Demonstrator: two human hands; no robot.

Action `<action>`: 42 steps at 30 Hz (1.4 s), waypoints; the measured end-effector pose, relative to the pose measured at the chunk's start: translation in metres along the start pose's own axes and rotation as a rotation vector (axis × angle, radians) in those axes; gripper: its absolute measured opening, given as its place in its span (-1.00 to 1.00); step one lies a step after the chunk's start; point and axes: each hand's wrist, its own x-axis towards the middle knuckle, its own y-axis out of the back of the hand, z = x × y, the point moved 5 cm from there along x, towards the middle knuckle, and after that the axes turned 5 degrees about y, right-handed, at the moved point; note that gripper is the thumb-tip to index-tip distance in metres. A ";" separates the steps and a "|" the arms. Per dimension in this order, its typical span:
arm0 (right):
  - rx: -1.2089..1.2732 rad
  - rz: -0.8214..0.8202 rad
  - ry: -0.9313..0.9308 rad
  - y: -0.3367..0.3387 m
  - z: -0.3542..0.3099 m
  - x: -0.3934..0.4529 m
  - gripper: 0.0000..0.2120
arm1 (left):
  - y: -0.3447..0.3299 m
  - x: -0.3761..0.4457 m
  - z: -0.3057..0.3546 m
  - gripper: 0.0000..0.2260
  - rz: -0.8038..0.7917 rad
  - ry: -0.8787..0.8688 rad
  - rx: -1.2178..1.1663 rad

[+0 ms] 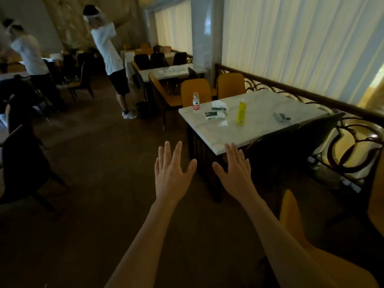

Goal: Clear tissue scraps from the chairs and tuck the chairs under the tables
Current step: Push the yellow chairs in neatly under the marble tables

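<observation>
Fingers [166, 151] of the left hand [170, 173] spread straight, holding nothing; the right hand [234, 173] just beside it does likewise, palms down above the floor. Beyond the fingertips, tissue scraps [217, 112] lie on the white table [259, 129]. To the right, a dark chair [291, 142] stands against its near edge.

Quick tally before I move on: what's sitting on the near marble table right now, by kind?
On the near marble table:
Bottles: 2, a clear bottle with red label and a yellow bottle
Tissue packs: 2, one and another
Loose tissue scraps: 1
Small dark object, too blurred to identify: 1
Total: 6
</observation>
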 end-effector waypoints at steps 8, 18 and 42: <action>-0.035 0.098 -0.109 0.027 0.083 0.122 -0.30 | -0.084 0.139 0.079 -0.32 -0.076 -0.115 -0.031; -0.074 0.270 -0.384 0.067 0.209 0.189 -0.28 | -0.208 0.256 0.191 -0.33 -0.267 -0.401 -0.172; -0.351 0.926 -1.409 0.197 0.303 -0.083 -0.27 | -0.352 0.049 0.477 -0.35 -1.003 -1.307 -0.586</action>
